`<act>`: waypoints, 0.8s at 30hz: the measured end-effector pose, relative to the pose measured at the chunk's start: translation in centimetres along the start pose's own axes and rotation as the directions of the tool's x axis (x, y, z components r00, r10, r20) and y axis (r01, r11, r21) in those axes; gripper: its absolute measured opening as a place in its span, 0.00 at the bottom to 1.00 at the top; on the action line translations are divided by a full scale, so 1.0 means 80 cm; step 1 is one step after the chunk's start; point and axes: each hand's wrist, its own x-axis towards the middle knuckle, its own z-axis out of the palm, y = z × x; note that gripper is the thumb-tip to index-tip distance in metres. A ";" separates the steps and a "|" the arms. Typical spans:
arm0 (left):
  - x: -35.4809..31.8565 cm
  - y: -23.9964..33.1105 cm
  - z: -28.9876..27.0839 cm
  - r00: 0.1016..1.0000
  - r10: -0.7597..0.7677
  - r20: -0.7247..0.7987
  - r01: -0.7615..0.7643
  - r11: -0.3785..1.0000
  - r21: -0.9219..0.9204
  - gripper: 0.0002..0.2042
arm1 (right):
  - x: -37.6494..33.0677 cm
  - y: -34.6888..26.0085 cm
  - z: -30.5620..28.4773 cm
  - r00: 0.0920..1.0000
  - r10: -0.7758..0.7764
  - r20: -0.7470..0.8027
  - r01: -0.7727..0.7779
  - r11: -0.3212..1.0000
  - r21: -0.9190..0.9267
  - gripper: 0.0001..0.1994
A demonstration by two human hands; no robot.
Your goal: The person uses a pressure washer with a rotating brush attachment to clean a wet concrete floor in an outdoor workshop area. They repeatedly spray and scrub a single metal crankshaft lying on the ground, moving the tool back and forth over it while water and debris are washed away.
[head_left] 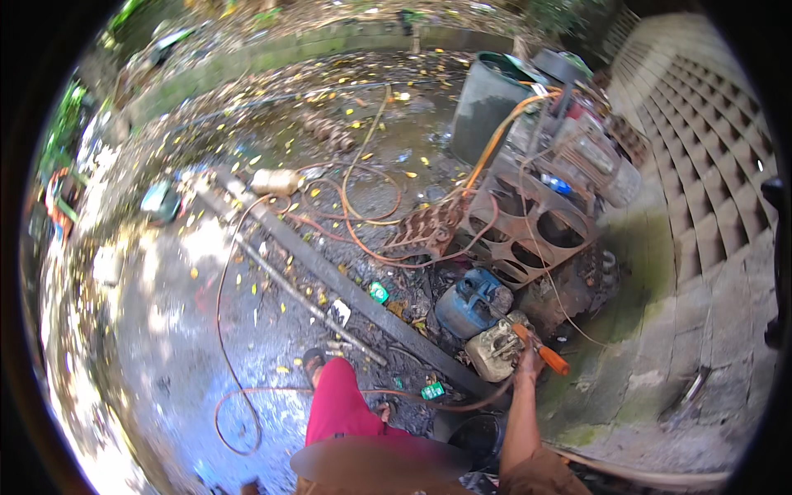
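Loads of open wet ground (165, 355) on the left, up to a long beam (334, 268) slanting across. Then a blue jug (464, 307) and grimy tan jug (490, 355) crowd in, block wall (701, 157) far right. Right forearm (520, 421) reaches up from below; right hand (530, 355) has its fingers wrapped round an orange handle (555, 361) beside the tan jug.

We count one right hand (528, 360), one orange-handled tool (553, 361), one blue jug (467, 307), one cream jug (488, 353), one dark green barrel (480, 111), one black bucket (478, 443), one tan container (277, 181), one broad beam (353, 289), one thin pole (305, 297), one holed rusty plate (534, 221), two feet (313, 363), two brighter green packets (432, 390), one white scrap (340, 312), and more yellow leaves (410, 174) than we can number.
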 end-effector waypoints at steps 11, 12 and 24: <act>-0.080 0.173 0.004 0.764 0.640 -0.078 -0.645 0.761 -0.076 0.20 | -0.304 -0.139 -0.066 0.794 -0.301 0.528 0.483 0.840 -0.247 0.19; -0.086 0.180 -0.004 0.739 0.670 -0.069 -0.673 0.738 -0.040 0.22 | -0.321 -0.141 -0.053 0.745 -0.288 0.602 0.509 0.828 -0.234 0.19; -0.090 0.083 -0.279 0.839 0.495 -0.226 -0.404 0.288 -0.868 0.28 | -0.551 -0.082 0.205 0.000 -0.160 0.987 0.497 0.857 0.139 0.28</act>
